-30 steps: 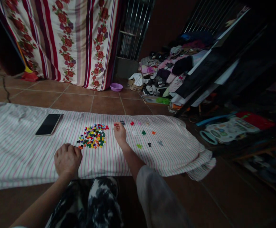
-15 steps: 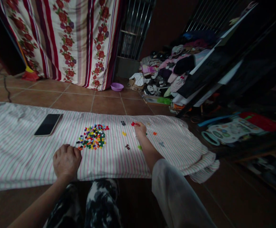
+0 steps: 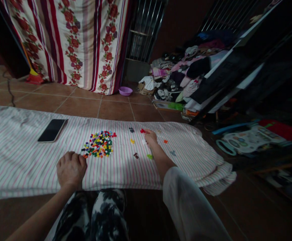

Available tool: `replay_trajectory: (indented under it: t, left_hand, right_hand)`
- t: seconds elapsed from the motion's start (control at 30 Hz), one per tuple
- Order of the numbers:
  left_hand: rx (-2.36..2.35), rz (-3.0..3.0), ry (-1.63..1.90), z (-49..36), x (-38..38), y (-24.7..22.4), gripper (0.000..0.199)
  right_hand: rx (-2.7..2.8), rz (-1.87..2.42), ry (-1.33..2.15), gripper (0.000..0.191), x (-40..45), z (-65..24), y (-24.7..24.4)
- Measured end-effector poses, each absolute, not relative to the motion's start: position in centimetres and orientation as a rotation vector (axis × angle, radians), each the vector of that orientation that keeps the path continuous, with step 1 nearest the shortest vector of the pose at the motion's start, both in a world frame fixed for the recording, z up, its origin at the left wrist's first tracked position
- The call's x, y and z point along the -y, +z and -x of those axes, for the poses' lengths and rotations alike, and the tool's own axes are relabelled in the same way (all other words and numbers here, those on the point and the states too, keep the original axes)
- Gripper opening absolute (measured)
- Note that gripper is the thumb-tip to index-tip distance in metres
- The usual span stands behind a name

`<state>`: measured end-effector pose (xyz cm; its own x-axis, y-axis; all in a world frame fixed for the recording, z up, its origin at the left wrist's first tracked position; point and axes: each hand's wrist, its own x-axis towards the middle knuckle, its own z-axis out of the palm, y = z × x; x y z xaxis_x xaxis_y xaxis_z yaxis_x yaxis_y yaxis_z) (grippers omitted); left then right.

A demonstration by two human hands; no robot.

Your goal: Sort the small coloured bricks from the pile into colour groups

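Near the far edge of a striped cloth (image 3: pixel 120 170), my right hand (image 3: pixel 151 137) reaches to a few small red blocks (image 3: pixel 142 131), fingertips pinched together at them. My left hand (image 3: pixel 71 169) rests palm down on the cloth, fingers curled under; whatever they may hold is hidden. It lies beside the lower left edge of a pile of small multicoloured blocks (image 3: pixel 99 144). Around my right hand sit little groups by colour: dark grey blocks (image 3: pixel 131 130), yellow blocks (image 3: pixel 132 141), brown blocks (image 3: pixel 136 155), lime green blocks (image 3: pixel 150 156), orange blocks (image 3: pixel 165 141), grey-blue blocks (image 3: pixel 173 153) and white blocks (image 3: pixel 144 142).
A phone (image 3: pixel 52 130) lies on the cloth left of the pile. Beyond it, a purple basin (image 3: pixel 125 91) stands on the tiled floor by a flowered curtain (image 3: pixel 88 47). Heaped clothes (image 3: pixel 178 72) and a dark rack (image 3: pixel 223 72) occupy the right side.
The view has shifted slightly. My right hand stays at the red blocks, its fingertips a little farther from the group's middle. My left hand has not moved on the cloth.
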<state>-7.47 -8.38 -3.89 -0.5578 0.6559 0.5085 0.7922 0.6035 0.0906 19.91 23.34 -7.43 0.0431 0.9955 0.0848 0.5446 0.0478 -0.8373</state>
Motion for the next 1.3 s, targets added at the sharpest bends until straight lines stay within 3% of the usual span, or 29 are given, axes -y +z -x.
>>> replay_trajectory:
  t: [0.4,0.63,0.87,1.3]
  left_hand:
    - [2.425,1.159,-0.507,7.5,8.3,-3.9,0.033]
    - [2.453,1.155,-0.552,7.5,8.3,-3.8,0.030]
    - [2.462,1.168,-0.562,7.5,8.3,-4.0,0.032]
    - [2.434,1.171,-0.514,7.6,8.3,-3.9,0.031]
  right_hand:
    - [1.433,1.606,0.865,0.048,-22.9,-19.6,-7.1]
    - [1.463,1.598,0.745,0.035,-22.2,-19.7,-5.3]
    - [1.738,1.428,0.710,0.029,-19.1,-14.8,-3.0]
    - [2.278,1.167,0.632,0.029,-12.9,-5.8,-3.8]
